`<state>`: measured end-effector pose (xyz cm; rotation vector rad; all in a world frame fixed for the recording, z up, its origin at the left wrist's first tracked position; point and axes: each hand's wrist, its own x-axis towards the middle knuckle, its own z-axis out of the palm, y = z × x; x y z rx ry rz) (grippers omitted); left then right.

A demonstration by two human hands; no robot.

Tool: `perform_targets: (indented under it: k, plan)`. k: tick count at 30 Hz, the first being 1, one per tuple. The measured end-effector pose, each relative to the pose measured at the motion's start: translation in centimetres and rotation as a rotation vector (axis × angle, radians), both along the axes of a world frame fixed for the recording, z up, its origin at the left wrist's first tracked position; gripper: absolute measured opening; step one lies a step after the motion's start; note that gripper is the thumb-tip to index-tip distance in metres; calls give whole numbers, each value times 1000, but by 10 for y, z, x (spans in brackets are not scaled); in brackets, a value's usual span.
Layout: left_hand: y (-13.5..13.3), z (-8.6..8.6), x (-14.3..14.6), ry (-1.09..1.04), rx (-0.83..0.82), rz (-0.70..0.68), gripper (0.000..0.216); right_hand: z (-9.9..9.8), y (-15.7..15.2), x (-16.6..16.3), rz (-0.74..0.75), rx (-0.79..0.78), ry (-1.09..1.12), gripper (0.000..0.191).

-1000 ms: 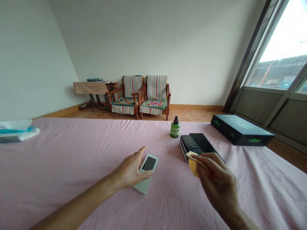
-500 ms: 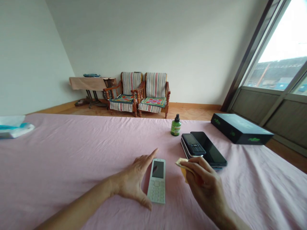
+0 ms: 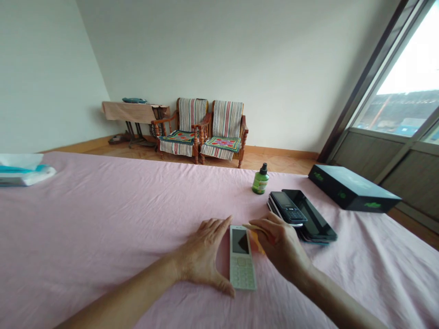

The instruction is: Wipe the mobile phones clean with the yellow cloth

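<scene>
A white keypad phone (image 3: 241, 261) lies face up on the pink tablecloth (image 3: 103, 214). My left hand (image 3: 203, 255) rests flat against its left side, fingers apart, thumb at the phone's lower corner. My right hand (image 3: 279, 246) is closed on a small yellow cloth (image 3: 255, 238), pinched right beside the phone's upper right edge. Behind my right hand lies a stack of dark phones (image 3: 302, 215), with a black keypad phone on top.
A green spray bottle (image 3: 260, 180) stands beyond the phone stack. A black box (image 3: 353, 193) lies at the right edge of the table. A tissue pack (image 3: 20, 169) sits at the far left. Two wooden chairs (image 3: 206, 135) and a small table stand against the far wall.
The white phone has been turned upright and drawn nearer. My right hand has moved left with the yellow cloth, from near the dark phones to the white phone's side.
</scene>
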<state>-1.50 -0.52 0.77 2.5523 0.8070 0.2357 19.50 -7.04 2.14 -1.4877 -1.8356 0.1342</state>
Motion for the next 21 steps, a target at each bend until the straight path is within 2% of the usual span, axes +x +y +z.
perform_targets:
  k: [5,9,13,16,21]
  plan:
    - [-4,5,4,-19,80,25,117,-17,24,-7,42,-17,-99,26]
    - [-2,4,3,-19,83,30,112,-30,23,-7,105,-38,-89,32]
    - [-4,6,3,-23,49,45,111,-31,15,-9,147,-53,-94,37]
    - [-11,9,7,-29,-10,78,114,-30,12,-12,120,-65,-119,36]
    - [-26,5,15,-108,41,159,107,-30,13,-15,100,-61,-122,36]
